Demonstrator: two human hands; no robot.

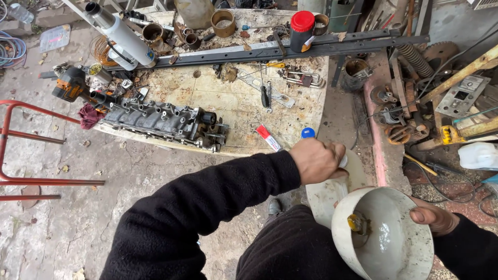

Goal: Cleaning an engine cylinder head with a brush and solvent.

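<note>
The left hand (317, 159) is closing its grip around a white bottle with a blue cap (308, 133) at the bench (228, 103) edge. The right hand (433, 215) is gripping the rim of a white bowl (399, 243), tilted, just beside. An engine cylinder head (163, 122) is lying on the bench.

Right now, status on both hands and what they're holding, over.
Left hand gripping white bottle with blue cap. Right hand holding white bowl by rim, small yellow part inside. Nothing between the hands.
</note>
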